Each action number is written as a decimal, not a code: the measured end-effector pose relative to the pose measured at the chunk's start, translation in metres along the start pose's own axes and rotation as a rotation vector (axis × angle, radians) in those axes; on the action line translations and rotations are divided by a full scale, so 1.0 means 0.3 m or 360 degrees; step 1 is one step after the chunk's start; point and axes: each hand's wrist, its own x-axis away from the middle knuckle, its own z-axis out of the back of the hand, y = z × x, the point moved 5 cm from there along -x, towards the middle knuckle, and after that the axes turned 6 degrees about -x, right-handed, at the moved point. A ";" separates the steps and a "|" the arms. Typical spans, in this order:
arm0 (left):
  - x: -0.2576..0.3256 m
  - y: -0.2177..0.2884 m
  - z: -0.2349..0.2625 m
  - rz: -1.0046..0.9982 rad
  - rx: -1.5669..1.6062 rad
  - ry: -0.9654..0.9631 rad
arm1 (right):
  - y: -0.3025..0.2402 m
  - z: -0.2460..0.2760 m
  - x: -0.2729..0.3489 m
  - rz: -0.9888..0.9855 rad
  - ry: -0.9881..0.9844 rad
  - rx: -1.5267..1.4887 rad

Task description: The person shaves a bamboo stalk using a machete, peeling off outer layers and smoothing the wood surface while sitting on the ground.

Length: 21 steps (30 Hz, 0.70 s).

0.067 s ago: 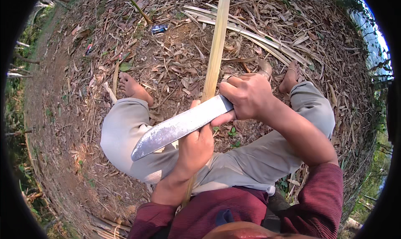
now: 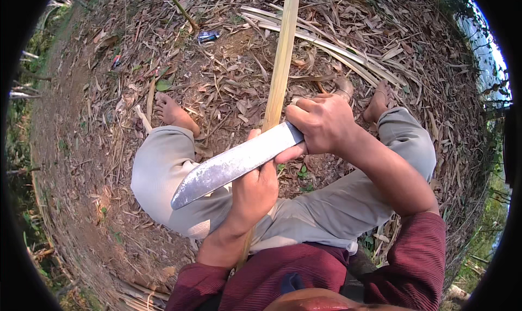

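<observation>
My right hand [image 2: 322, 123] is closed round the handle of a machete [image 2: 236, 163], whose brown butt end sticks out past the fingers. The broad, worn grey blade points to the lower left and lies across a long pale strip, apparently split bamboo [image 2: 283, 61]. Below the blade, my left hand [image 2: 254, 194] is wrapped round that strip, its fingers partly hidden behind the metal. The strip runs from the top of the view down between my legs, and a bit of it shows again beside my left forearm.
Several pale split strips [image 2: 331, 47] lie on the leaf-covered ground at the upper right. A small dark blue packet [image 2: 208, 36] and a thin green stick [image 2: 179, 9] are at the upper left. My bare feet rest on either side, knees bent outward.
</observation>
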 end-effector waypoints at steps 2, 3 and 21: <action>-0.032 -0.003 0.026 0.0110 0.0160 0.0079 | 0.008 0.000 -0.033 0.0068 -0.0005 0.0053; -0.033 -0.003 0.038 0.0349 0.0369 0.0003 | 0.018 0.004 -0.047 0.0080 -0.0037 0.0059; -0.077 0.116 0.099 0.0874 0.2013 -0.0478 | 0.254 0.250 -0.003 -0.1175 0.0523 -0.0894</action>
